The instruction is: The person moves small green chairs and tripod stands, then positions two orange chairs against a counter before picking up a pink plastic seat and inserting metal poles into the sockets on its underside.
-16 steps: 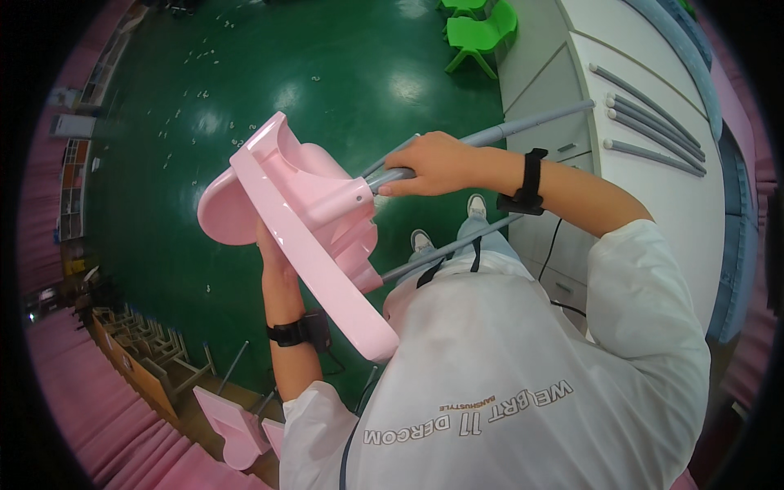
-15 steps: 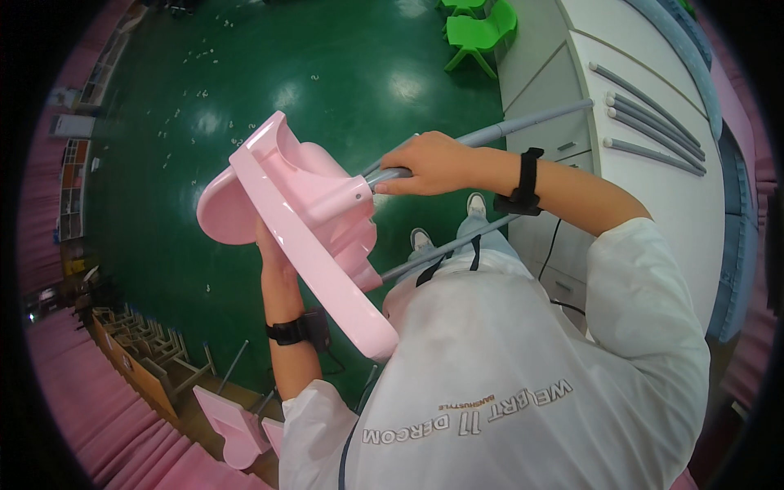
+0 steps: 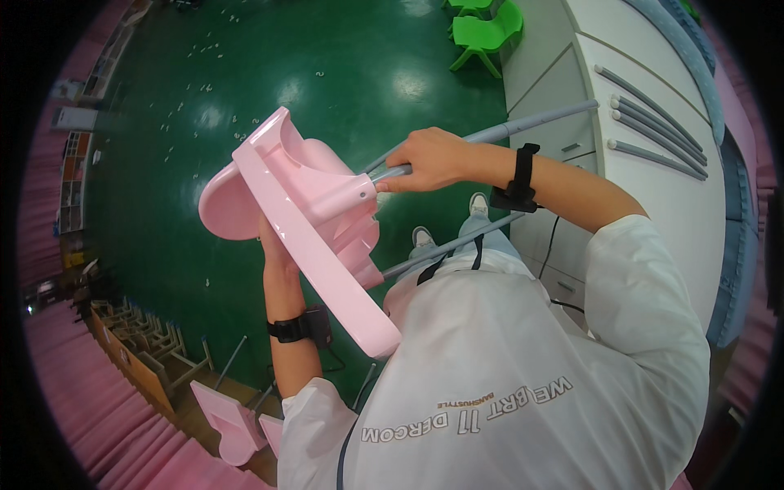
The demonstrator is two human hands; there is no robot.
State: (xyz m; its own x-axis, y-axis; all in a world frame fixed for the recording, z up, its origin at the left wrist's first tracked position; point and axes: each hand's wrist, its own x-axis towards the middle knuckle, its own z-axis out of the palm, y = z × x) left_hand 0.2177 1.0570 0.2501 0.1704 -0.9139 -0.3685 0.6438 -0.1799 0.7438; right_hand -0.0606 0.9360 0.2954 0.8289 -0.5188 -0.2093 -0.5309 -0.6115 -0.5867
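A pink plastic high chair seat (image 3: 314, 245) is held up, tilted on its side, in front of my body. My right hand (image 3: 429, 159) is closed round a grey tube leg (image 3: 398, 172), right beside the pink socket where its end goes in. My left hand (image 3: 276, 245) holds the seat from the far left side; its fingers are mostly hidden behind the pink plastic. Another grey tube leg (image 3: 449, 247) extends from the seat's lower socket toward the right, past my legs. A further tube shows partly behind my right hand.
On the right, several loose grey tubes (image 3: 653, 122) lie on a white cabinet top (image 3: 629, 188). A green child's chair (image 3: 486, 37) stands beyond. More pink seat parts (image 3: 229, 420) with grey legs stand at lower left, near stacked furniture (image 3: 135, 359). Small white bits dot the green floor (image 3: 261, 49).
Both hands keep their hold, and the seat stays at nearly the same tilt. The whole view has shifted slightly; no clear movement of the tube in its socket shows.
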